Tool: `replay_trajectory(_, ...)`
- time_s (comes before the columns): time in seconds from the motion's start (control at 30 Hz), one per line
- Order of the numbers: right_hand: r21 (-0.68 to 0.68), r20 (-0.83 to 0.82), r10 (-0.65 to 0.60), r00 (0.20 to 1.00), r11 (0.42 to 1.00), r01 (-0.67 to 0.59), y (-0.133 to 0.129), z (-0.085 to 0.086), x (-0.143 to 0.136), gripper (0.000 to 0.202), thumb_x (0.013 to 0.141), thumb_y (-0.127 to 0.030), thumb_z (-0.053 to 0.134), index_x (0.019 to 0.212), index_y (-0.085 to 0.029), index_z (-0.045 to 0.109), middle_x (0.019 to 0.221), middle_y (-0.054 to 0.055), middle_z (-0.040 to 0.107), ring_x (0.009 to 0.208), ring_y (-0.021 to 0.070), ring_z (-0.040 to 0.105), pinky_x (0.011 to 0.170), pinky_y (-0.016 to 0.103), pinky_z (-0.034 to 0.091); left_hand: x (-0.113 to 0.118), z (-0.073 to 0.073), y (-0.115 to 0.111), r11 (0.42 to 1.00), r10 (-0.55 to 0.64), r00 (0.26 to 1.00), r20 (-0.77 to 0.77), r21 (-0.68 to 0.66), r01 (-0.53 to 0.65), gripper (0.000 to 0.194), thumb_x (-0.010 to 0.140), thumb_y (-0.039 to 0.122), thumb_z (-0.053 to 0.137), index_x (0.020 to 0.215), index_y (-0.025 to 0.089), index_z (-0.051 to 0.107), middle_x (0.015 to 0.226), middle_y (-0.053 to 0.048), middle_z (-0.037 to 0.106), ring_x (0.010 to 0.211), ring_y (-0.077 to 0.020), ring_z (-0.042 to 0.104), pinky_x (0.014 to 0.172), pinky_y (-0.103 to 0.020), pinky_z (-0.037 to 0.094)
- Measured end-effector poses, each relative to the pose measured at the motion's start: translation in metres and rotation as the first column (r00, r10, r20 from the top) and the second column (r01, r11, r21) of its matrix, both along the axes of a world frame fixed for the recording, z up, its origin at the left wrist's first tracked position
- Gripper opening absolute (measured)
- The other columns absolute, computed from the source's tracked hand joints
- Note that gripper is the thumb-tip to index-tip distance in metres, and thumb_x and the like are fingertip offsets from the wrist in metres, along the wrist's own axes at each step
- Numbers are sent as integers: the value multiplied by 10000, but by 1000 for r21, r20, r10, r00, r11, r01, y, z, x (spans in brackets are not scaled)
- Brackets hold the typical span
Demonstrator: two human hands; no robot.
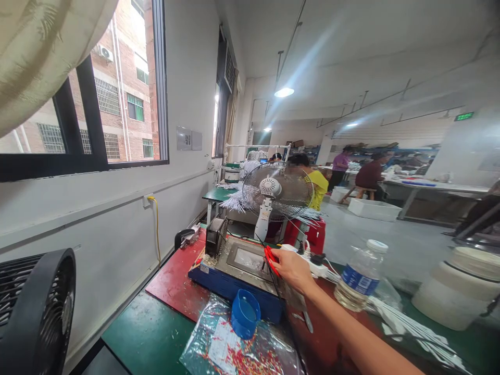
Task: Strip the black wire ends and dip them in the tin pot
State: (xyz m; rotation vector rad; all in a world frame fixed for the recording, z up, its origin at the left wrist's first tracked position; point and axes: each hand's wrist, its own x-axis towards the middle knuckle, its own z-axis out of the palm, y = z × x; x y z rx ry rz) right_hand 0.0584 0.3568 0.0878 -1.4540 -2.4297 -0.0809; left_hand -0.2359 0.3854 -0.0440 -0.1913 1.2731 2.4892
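Note:
My right hand [292, 269] reaches in from the lower right with its fingers closed on a red-handled tool [270, 260]. Which kind of tool it is, I cannot make out. The hand is over the right end of a blue box-shaped device [230, 288] with a grey metal top. A shiny rectangular well [247, 259] is set into that top. A thin black cable [291, 325] runs down past the device's right corner. In front stands a round blue cup [245, 314] on a clear plastic bag [207, 333] with red and yellow bits. My left hand is out of view.
A small black fan [215, 237] stands on the device's left end; a white desk fan [269, 187] is behind. At right are a power strip [318, 268], a bottle [361, 276], white cables [414, 323] and a white tub [457, 291]. People work farther back.

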Motion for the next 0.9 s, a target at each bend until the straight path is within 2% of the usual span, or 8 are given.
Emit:
replay_trajectory(0.07,0,3,-5,1000,1000,5,0,0,0,294,869,-323,434,698,-219,649,713,35,698,664,174,608,495,246,197,-4,-2,1,1000,-3,1000,4,-14,3,322,709,363,492,625,150,718,353,18,569,346,-123,570,268,-108,80)
replay_trajectory(0.13,-2,7,-7,1000,1000,7,0,0,0,296,870,-326,432,696,-217,645,719,37,700,668,176,610,495,247,194,-11,-6,-2,999,-8,1000,12,-31,8,665,765,492,223,528,100,705,340,-8,529,347,-135,574,335,-116,91)
replay_trajectory(0.2,-3,9,-6,1000,1000,6,-1,1,0,302,875,-329,424,698,-216,641,726,38,703,675,178,613,495,246,193,-18,-9,-7,999,-8,1000,26,-48,9,791,772,548,104,541,85,702,362,-13,537,368,-138,587,347,-122,147)
replay_trajectory(0.3,-2,11,-8,1000,1000,8,-2,2,0,301,877,-324,416,707,-215,639,734,38,705,684,179,614,494,243,193,-26,-14,-15,997,-2,998,57,-73,6,610,842,531,263,702,119,690,456,17,603,442,-123,615,330,-148,339)
replay_trajectory(0.37,-2,11,-11,1000,1000,11,-3,2,0,290,873,-317,422,709,-215,638,738,37,705,684,178,612,494,242,192,-28,-17,-17,996,1,997,75,-90,5,585,869,493,240,723,117,664,519,23,614,480,-99,607,382,-174,420)
replay_trajectory(0.6,4,2,-12,1000,1000,12,-2,0,0,296,870,-331,431,682,-216,629,710,34,697,661,173,598,497,248,182,-4,-28,-28,988,18,991,130,-152,2,623,882,456,162,727,109,656,656,7,639,576,-105,610,433,-180,425)
replay_trajectory(0.73,12,-11,-2,1000,1000,2,-1,-2,0,312,873,-340,423,680,-212,632,699,39,691,651,176,593,500,249,187,40,-49,-71,981,57,980,190,-195,-19,584,873,486,221,776,125,669,716,-6,675,652,-161,638,457,-226,459)
replay_trajectory(0.9,10,-43,-7,999,1000,7,0,-4,2,303,864,-349,428,722,-225,666,702,31,688,649,177,598,498,247,201,108,-84,-170,966,122,949,290,-256,-46,570,870,493,227,835,143,676,746,-4,687,682,-160,647,513,-251,496)
